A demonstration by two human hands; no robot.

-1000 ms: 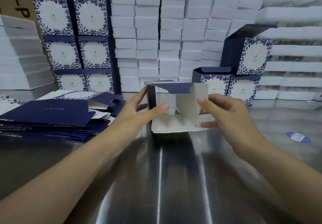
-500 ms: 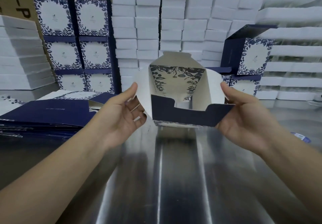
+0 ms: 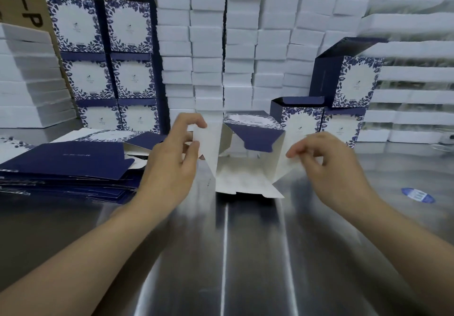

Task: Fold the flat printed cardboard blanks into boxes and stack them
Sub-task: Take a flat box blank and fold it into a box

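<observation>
While the half-formed box (image 3: 248,161) sits open-ended on the steel table (image 3: 245,254) between both hands, best to close the flaps in order and keep the walls square. Left hand (image 3: 172,165): thumb and fingers pinched on the white left side flap (image 3: 208,148). Right hand (image 3: 329,165): fingertips pinching the white right side flap (image 3: 282,161), though blur there leaves the exact grip uncertain. Just beyond the fingertips, a navy tuck flap (image 3: 258,138) hanging down over the opening; below the hands, the bottom white panel (image 3: 245,183) lying flat on the steel. Sensible to swing both side flaps inward together, creasing right at the score lines, then bring the navy flap down so its tongue slides in without buckling. Outward of the left hand, the pile of flat navy blanks (image 3: 66,165); beyond the right hand, finished boxes (image 3: 344,94) stacked up.

Against half a second ago: box then lifted and tilted, printed floral inside facing up, palms cradling its sides with fingers spread. Now set down lower, opening turned toward the wearer, and both hands shifted from cradling to pinching the side flaps.
</observation>
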